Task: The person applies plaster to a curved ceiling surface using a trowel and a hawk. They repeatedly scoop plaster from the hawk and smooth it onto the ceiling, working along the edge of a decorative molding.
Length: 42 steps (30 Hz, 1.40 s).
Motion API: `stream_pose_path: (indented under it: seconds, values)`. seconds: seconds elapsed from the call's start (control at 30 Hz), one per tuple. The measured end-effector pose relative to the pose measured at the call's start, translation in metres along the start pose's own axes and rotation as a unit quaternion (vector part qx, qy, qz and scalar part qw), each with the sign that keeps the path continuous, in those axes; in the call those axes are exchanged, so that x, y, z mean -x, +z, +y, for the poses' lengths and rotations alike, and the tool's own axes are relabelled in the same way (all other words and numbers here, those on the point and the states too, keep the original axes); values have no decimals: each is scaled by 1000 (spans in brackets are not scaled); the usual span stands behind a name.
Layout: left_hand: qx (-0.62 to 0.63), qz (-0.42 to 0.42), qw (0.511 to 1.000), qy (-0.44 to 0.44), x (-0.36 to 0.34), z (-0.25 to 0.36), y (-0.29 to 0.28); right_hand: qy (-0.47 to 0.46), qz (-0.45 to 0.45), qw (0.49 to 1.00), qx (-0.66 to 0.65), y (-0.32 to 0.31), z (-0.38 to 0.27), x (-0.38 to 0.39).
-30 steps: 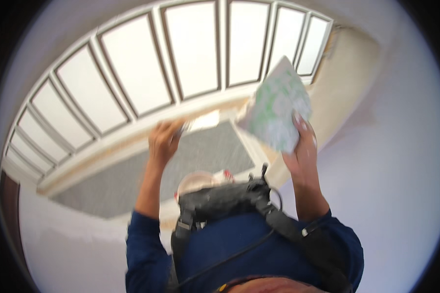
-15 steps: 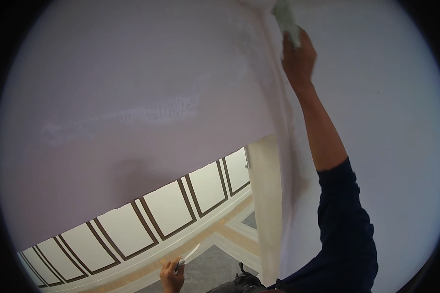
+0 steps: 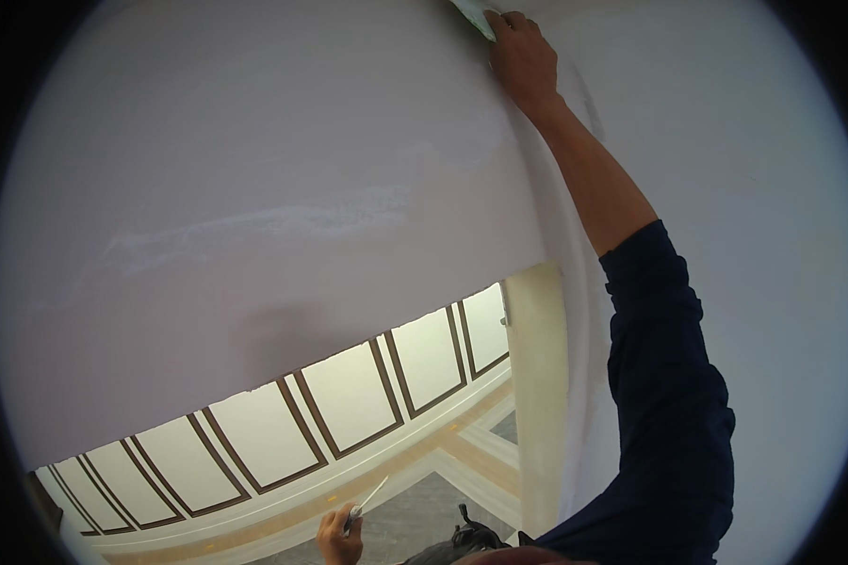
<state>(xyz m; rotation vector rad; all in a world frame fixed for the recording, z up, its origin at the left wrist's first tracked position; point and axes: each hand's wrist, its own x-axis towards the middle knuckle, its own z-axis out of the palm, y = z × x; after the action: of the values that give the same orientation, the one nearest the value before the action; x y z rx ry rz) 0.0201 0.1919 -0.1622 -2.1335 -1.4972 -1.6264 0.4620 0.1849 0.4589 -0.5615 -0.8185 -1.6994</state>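
Pale-green plate (image 3: pixel 475 17) is held in the right hand (image 3: pixel 525 61), fingers closed on its edge, high by the wall (image 3: pixel 254 141). Left hand (image 3: pixel 337 539) grips a thin-bladed tool (image 3: pixel 355 515) low in view.

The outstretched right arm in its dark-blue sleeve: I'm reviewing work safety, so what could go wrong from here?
The pale green flat piece might slip, since the right hand holds it at the arm's full-looking stretch. Those knuckles, close to the pale lilac plaster-like surface, could scuff it. The slim tool with a pale blade in the left hand might drop toward the grey floor below.
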Motion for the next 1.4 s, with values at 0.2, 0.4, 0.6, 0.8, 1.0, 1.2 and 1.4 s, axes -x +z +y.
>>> stream_pose_path:
  seconds: [0.2,0.4,0.6,0.8,1.0,1.2,1.4]
  values:
    - [-17,26,999,8,4,-7,-7,9,-91,992,-88,-19,-19,-13]
    - [-29,-17,999,40,-3,-8,-2,99,-136,984,-53,-101,16,-16]
    - [14,-28,999,30,-5,-2,8,171,-322,928,77,-89,57,-48]
    - [-16,-39,999,-12,9,7,5,212,-275,937,44,-18,66,-66]
    - [-6,-13,1000,-25,15,14,4,124,-278,952,22,-5,20,-84]
    - [-7,-46,998,-36,15,11,2,125,-202,964,-119,-58,-12,-121]
    - [-19,-43,999,-15,15,4,6,174,-225,958,29,-58,74,-66]
